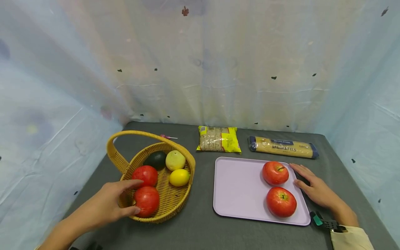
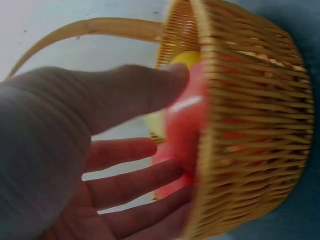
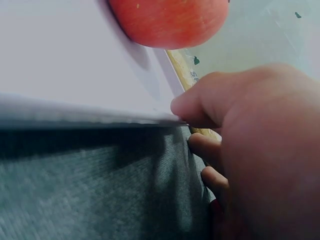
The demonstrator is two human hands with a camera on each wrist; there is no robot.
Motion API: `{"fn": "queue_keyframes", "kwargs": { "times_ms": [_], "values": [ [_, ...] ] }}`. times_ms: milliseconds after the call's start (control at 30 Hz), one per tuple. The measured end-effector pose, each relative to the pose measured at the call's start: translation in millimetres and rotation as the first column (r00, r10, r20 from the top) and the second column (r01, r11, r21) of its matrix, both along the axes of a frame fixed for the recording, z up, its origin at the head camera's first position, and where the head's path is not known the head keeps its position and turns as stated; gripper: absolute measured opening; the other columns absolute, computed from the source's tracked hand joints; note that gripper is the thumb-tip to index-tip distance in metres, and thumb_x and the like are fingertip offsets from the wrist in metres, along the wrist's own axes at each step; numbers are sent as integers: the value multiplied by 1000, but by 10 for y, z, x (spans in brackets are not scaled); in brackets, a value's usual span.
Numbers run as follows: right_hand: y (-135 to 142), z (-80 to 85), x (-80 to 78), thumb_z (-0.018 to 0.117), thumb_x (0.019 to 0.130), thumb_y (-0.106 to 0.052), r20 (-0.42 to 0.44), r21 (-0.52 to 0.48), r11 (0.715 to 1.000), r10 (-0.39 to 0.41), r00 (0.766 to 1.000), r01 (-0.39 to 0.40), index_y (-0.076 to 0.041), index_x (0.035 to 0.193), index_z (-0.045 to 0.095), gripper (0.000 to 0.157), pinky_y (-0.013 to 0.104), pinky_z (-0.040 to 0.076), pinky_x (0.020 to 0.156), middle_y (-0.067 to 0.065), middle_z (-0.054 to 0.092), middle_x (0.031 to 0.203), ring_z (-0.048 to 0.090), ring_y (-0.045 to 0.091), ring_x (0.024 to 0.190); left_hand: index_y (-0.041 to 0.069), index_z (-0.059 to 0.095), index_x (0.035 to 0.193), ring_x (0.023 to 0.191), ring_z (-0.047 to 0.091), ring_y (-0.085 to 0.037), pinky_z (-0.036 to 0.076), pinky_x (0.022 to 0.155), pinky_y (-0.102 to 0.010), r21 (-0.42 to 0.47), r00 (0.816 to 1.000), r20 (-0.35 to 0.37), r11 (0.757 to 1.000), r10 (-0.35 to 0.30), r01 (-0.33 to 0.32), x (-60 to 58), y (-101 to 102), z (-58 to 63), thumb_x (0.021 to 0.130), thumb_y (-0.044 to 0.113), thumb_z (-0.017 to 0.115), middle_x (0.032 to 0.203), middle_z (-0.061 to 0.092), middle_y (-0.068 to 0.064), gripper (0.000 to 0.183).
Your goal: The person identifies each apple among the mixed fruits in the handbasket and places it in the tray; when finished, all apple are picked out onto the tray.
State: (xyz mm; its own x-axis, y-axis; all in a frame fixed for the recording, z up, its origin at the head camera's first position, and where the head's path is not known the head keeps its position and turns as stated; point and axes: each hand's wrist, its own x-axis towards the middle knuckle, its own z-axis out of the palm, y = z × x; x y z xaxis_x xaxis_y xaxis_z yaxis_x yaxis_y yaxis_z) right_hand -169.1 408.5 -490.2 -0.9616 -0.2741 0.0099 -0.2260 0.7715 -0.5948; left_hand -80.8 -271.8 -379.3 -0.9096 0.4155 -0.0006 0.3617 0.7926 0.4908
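My left hand (image 1: 107,199) reaches over the near left rim of a yellow wicker basket (image 1: 171,205). Its thumb and fingers spread around the nearer red apple (image 1: 147,201); in the left wrist view the thumb overlaps that apple (image 2: 187,122). Another red apple (image 1: 145,175) lies just behind it. My right hand (image 1: 320,191) rests at the right edge of a pale lilac tray (image 1: 237,187), thumb on the rim and fingers fairly straight. Two red apples, a far one (image 1: 275,173) and a near one (image 1: 281,202), sit on the tray's right part.
Also in the basket are a dark green avocado (image 1: 155,159), a pale yellow-green fruit (image 1: 175,160) and a yellow lemon (image 1: 179,177). Behind the tray lie a yellow bag (image 1: 218,139) and a spaghetti pack (image 1: 282,147). A small pink-handled tool (image 1: 168,136) lies behind the basket's handle.
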Motion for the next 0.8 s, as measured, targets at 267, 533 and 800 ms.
{"fn": "queue_keyframes", "kwargs": {
  "times_ms": [267, 533, 800],
  "values": [
    [8, -7, 15, 65, 109, -23, 4, 6, 1000, -5, 1000, 5, -9, 168, 41, 65, 93, 28, 107, 36, 38, 167, 26, 67, 153, 15, 71, 140, 116, 72, -24, 64, 90, -43, 7, 994, -103, 1000, 31, -31, -12, 249, -197, 85, 39, 96, 136, 73, -1, 65],
    [4, 1, 9, 65, 110, -25, 13, 16, 1000, -7, 1000, 7, -9, 169, 39, 67, 92, 29, 107, 36, 37, 168, 27, 67, 152, 14, 73, 136, 112, 73, -18, 65, 94, -44, 56, 973, -222, 997, 60, -48, -11, 490, -370, 83, 37, 98, 132, 76, 4, 62],
    [4, -7, 6, 67, 109, -23, -22, 23, 1000, 5, 1000, -4, -8, 167, 42, 66, 90, 32, 107, 36, 39, 166, 33, 64, 150, 14, 67, 148, 112, 72, -16, 64, 88, -32, 86, 1000, -9, 996, -7, 8, -79, 476, -394, 88, 52, 91, 140, 73, 1, 74]
  ]
}}
